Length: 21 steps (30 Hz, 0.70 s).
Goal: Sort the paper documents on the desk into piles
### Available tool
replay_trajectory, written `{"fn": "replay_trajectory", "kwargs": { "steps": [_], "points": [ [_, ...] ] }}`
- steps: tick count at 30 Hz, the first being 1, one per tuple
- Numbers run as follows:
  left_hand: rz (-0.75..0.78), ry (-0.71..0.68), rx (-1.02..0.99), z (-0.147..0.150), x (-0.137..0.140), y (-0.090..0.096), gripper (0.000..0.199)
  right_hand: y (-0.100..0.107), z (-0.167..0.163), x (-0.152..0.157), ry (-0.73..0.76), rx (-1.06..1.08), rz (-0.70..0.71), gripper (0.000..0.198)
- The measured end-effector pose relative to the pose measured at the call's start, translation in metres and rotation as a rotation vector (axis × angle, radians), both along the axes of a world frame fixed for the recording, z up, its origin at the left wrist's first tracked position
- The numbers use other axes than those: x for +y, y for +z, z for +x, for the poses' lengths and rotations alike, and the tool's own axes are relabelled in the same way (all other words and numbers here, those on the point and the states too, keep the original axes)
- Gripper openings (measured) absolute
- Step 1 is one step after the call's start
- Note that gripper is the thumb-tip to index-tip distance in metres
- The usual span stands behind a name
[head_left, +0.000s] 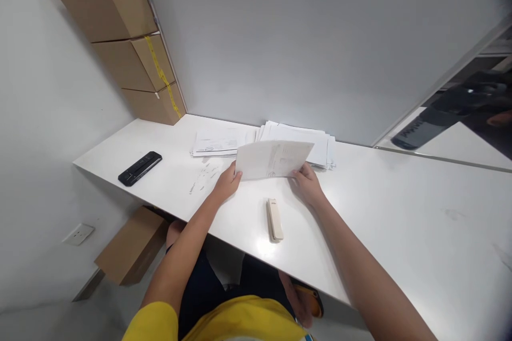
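Note:
A white printed paper (256, 160) is held up above the table between both my hands; whether it is one sheet or several, I cannot tell. My left hand (228, 181) pinches its left edge, thumb in front. At the lower right corner, my right hand (308, 182) grips it the same way. Just below the paper, a cream stapler (274, 219) lies lengthwise on the white table (384, 213), touched by neither hand. Behind the paper lie a stack of printed papers (324, 138) on the right and a smaller pile of papers (216, 141) on the left.
On the table's left part lies a black phone-like device (140, 168). Stacked cardboard boxes (148, 64) stand in the back left corner, and another cardboard box (130, 242) sits below the table. A grey-white partition (300, 48) rises along the back edge. Beyond it at right, a dark sleeve (452, 104) shows.

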<state>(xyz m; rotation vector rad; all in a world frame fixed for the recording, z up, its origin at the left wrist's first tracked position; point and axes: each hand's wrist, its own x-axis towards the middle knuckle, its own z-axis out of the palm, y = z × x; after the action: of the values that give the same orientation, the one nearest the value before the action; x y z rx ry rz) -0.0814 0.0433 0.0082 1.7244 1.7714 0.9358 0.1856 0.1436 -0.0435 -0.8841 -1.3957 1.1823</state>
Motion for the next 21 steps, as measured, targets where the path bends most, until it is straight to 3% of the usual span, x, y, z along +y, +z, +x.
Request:
{"fn": "replay_trajectory", "kwargs": {
  "steps": [3,9,17,21],
  "points": [
    [-0.046,-0.007,0.026,-0.001,0.002,0.0,0.063,0.002,0.001,0.0,-0.039,0.015,-0.055,0.032],
    [0.018,-0.046,-0.065,-0.002,0.008,-0.006,0.073,0.006,0.001,-0.001,-0.062,-0.018,-0.062,0.029],
    [0.19,0.206,-0.27,-0.014,0.028,-0.002,0.038,0.02,-0.006,-0.007,-0.094,-0.078,-0.068,0.03],
    [0.226,0.171,-0.309,-0.017,0.042,-0.007,0.039,0.028,-0.004,-0.004,-0.117,-0.05,-0.099,0.028]
  ]
}}
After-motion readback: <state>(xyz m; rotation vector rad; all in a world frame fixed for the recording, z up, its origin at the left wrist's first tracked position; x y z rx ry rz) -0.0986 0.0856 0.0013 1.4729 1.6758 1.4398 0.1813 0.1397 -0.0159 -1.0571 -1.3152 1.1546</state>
